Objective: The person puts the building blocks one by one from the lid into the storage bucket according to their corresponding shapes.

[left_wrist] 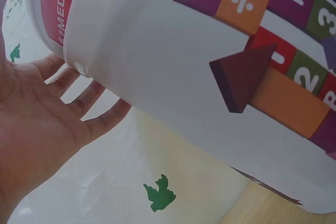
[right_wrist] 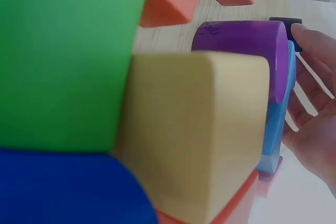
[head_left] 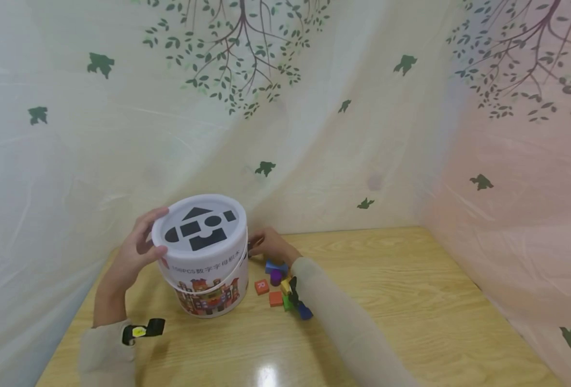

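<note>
A white lidded bucket of toy blocks stands on the table, tilted slightly in view, with dark block shapes printed on its lid. My left hand holds its left side near the rim, thumb and fingers spread around it. In the left wrist view those fingers lie against the wall. My right hand is beside the bucket's far right side. In the right wrist view it pinches a small black block; its other fingertips are partly hidden behind a light blue block and a purple cylinder.
Loose blocks lie under my right forearm: a red one marked R, an orange-red one, a yellow one, a green one and a dark blue one. A leaf-patterned curtain borders the wooden table.
</note>
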The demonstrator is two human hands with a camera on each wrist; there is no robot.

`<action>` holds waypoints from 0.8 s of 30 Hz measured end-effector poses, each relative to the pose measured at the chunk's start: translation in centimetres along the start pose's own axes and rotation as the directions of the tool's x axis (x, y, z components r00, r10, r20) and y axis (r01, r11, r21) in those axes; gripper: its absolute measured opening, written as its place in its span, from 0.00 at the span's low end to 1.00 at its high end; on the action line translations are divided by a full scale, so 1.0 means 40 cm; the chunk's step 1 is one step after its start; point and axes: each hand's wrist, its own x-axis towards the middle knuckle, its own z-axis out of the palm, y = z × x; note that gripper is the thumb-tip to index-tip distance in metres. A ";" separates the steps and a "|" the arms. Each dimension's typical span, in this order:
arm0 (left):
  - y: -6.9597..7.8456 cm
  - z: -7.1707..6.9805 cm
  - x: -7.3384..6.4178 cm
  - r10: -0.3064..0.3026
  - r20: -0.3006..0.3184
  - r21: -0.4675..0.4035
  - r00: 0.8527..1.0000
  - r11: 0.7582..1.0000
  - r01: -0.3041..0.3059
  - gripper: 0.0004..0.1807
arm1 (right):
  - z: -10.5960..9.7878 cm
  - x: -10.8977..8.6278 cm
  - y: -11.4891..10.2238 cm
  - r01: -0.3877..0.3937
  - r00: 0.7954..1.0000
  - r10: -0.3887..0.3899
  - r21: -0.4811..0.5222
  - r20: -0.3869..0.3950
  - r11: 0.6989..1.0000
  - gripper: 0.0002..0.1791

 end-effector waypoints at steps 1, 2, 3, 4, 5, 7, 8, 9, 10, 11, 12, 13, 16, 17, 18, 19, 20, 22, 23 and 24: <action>0.000 0.000 0.000 0.000 -0.001 -0.001 1.000 1.000 0.000 0.40 | 0.000 0.000 0.000 -0.002 1.000 0.002 -0.004 -0.001 1.000 0.17; -0.001 0.000 0.001 -0.002 -0.003 -0.006 1.000 1.000 0.002 0.40 | 0.000 0.001 0.001 -0.002 1.000 0.002 -0.005 -0.004 1.000 0.17; -0.001 -0.001 0.001 -0.003 -0.003 -0.006 1.000 1.000 0.003 0.40 | 0.001 0.001 0.002 -0.002 1.000 0.002 -0.009 -0.006 1.000 0.17; -0.001 -0.001 0.001 -0.006 -0.003 -0.004 1.000 1.000 0.006 0.40 | 0.002 0.002 0.002 -0.004 1.000 0.004 -0.013 -0.006 1.000 0.16; 0.000 -0.001 0.001 -0.008 -0.004 -0.002 1.000 1.000 0.008 0.40 | 0.003 0.002 0.003 -0.005 1.000 0.005 -0.018 -0.006 1.000 0.16; 0.001 -0.001 0.001 -0.014 -0.004 0.011 1.000 1.000 0.014 0.40 | 0.004 0.003 0.004 -0.009 1.000 0.009 -0.024 -0.007 1.000 0.15; 0.001 -0.001 0.001 -0.016 -0.002 0.014 1.000 1.000 0.016 0.40 | 0.005 0.004 0.004 -0.007 1.000 0.007 -0.028 -0.007 1.000 0.15; 0.002 -0.001 0.000 -0.018 -0.001 0.019 1.000 1.000 0.018 0.40 | 0.006 0.005 0.004 -0.007 1.000 0.007 -0.037 -0.007 0.999 0.15; 0.003 0.000 0.000 -0.020 0.001 0.023 1.000 1.000 0.020 0.40 | 0.006 0.005 0.004 -0.008 1.000 0.008 -0.041 -0.006 0.999 0.15; 0.003 0.000 0.000 -0.022 0.002 0.025 1.000 0.999 0.022 0.40 | 0.007 0.004 0.004 -0.008 1.000 0.008 -0.047 -0.007 0.999 0.15; 0.004 0.001 0.000 -0.023 0.003 0.030 1.000 0.999 0.023 0.40 | 0.007 0.004 0.004 -0.011 1.000 0.010 -0.050 -0.006 0.999 0.15; 0.005 0.001 0.000 -0.024 0.003 0.034 1.000 0.999 0.024 0.40 | 0.006 0.004 0.004 -0.010 1.000 0.009 -0.052 -0.006 0.999 0.15; 0.006 0.001 0.000 -0.027 0.004 0.038 1.000 0.999 0.026 0.39 | 0.003 0.000 0.003 -0.017 1.000 0.017 -0.047 -0.004 0.999 0.15; 0.006 0.001 0.000 -0.027 0.003 0.040 1.000 0.999 0.027 0.39 | 0.001 -0.002 0.003 -0.019 1.000 0.019 -0.042 -0.004 0.999 0.16; 0.006 0.001 0.000 -0.027 0.003 0.041 1.000 0.999 0.027 0.39 | -0.001 -0.004 0.002 -0.021 1.000 0.021 -0.045 -0.003 0.999 0.16; 0.006 0.001 0.000 -0.028 0.004 0.037 1.000 0.999 0.028 0.39 | -0.004 -0.006 0.001 -0.021 1.000 0.021 -0.046 -0.004 0.999 0.16; 0.006 0.001 0.000 -0.030 0.004 0.032 1.000 0.999 0.029 0.39 | -0.007 -0.009 0.001 -0.024 1.000 0.024 -0.051 -0.005 0.998 0.16; 0.005 0.000 0.000 -0.034 0.004 0.033 0.999 0.999 0.034 0.39 | -0.012 -0.013 0.000 -0.030 1.000 0.029 -0.065 -0.004 0.997 0.17; 0.004 -0.001 0.000 -0.036 0.004 0.035 0.999 0.999 0.035 0.39 | -0.015 -0.016 0.000 -0.032 0.999 0.031 -0.077 -0.004 0.997 0.17; 0.003 -0.001 -0.001 -0.037 0.004 0.034 0.999 0.999 0.036 0.39 | -0.018 -0.017 0.001 -0.035 0.999 0.035 -0.086 -0.004 0.996 0.17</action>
